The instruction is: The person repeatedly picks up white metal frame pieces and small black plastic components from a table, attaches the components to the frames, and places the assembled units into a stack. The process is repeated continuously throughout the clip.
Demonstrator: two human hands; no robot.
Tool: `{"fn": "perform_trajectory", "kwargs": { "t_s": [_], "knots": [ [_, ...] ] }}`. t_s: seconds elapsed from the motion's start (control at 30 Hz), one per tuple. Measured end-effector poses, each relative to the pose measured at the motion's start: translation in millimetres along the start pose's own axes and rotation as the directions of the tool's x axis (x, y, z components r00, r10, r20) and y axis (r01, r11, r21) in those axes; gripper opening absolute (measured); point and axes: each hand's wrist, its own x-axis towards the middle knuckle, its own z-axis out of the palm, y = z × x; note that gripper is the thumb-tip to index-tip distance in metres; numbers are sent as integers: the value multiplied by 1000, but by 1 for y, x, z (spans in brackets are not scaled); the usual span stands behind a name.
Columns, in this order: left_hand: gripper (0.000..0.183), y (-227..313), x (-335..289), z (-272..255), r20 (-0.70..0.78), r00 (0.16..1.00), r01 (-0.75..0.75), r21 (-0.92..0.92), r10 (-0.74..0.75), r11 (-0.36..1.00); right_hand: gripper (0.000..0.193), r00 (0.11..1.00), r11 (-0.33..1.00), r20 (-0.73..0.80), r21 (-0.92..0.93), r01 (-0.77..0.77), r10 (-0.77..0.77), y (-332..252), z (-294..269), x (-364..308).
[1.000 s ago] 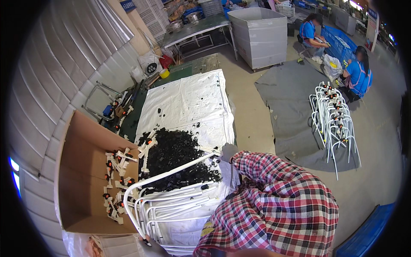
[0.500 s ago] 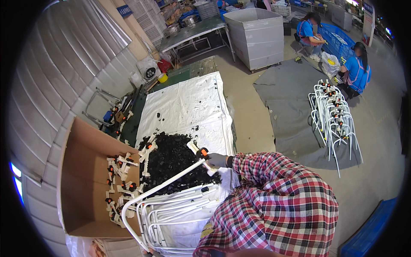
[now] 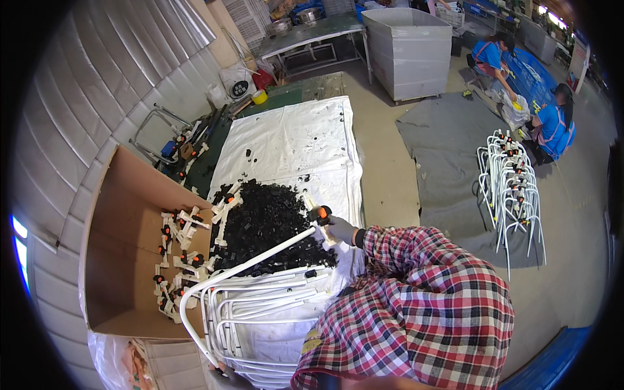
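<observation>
My right hand (image 3: pixel 339 229), in a grey glove with a plaid sleeve, grips the end of a white bent metal tube (image 3: pixel 250 265). An orange and black fitting (image 3: pixel 320 212) sits at that end. The tube slants down and left over a heap of small black plastic parts (image 3: pixel 263 221) on a white sheet (image 3: pixel 292 140). Under it lies a stack of similar white tube frames (image 3: pixel 260 309). A grey shape (image 3: pixel 222 374) at the tube's lower bend may be my left hand; it is too dark to tell.
An open cardboard box (image 3: pixel 123 260) at the left holds several white fittings with orange and black caps (image 3: pixel 175 253). Two people in blue (image 3: pixel 552 123) crouch at the far right beside standing white frames (image 3: pixel 513 188) on a grey mat. A grey bin (image 3: pixel 409 52) and a metal table (image 3: pixel 312 29) stand behind.
My right hand has come into view and lifted one white tube's end off the stack toward the black heap. The camera has tilted slightly.
</observation>
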Motion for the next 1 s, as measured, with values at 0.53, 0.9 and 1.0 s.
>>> {"fn": "perform_trajectory", "kwargs": {
  "t_s": [0.53,0.9,1.0],
  "knots": [
    [50,-5,2,15,-16,1000,-12,111,14,994,29,868,727,-291,-678,110,-403,7,47,-13],
    [52,-7,2,21,13,1000,18,47,-19,999,28,878,750,-323,-658,59,-353,2,36,-7],
    [52,-3,-1,16,5,999,37,31,-37,999,26,914,829,-325,-560,21,-243,5,35,-4]
  ]
}}
